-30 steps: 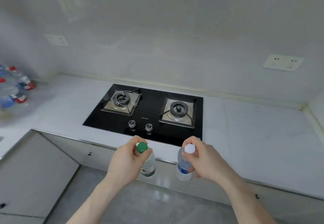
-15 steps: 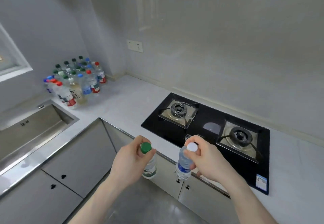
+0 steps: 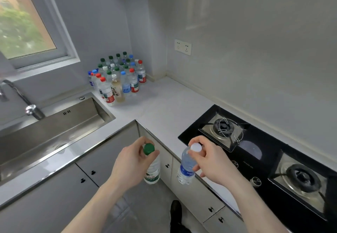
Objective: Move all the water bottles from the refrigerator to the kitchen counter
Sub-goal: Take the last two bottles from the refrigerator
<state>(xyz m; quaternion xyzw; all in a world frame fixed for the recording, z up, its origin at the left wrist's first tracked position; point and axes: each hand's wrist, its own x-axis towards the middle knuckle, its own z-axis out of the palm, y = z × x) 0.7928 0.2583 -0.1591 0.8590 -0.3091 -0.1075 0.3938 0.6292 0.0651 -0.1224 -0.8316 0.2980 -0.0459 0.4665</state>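
Left hand [image 3: 131, 165] pinched green-capped water bottle [image 3: 152, 167] by its neck | right hand [image 3: 209, 163] clamped on white-capped water bottle [image 3: 186, 167] | both hung over floor, short of table [image 3: 164, 105] | risk: top-only grips could slip, or nudge cluster of bottles [image 3: 118, 77].

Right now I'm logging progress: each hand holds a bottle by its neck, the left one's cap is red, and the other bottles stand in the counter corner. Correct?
Not quite. In the head view the left hand holds a bottle with a green cap, not red. The rest stands.

Rear bottles [image 3: 118, 63] mostly hidden, seemingly
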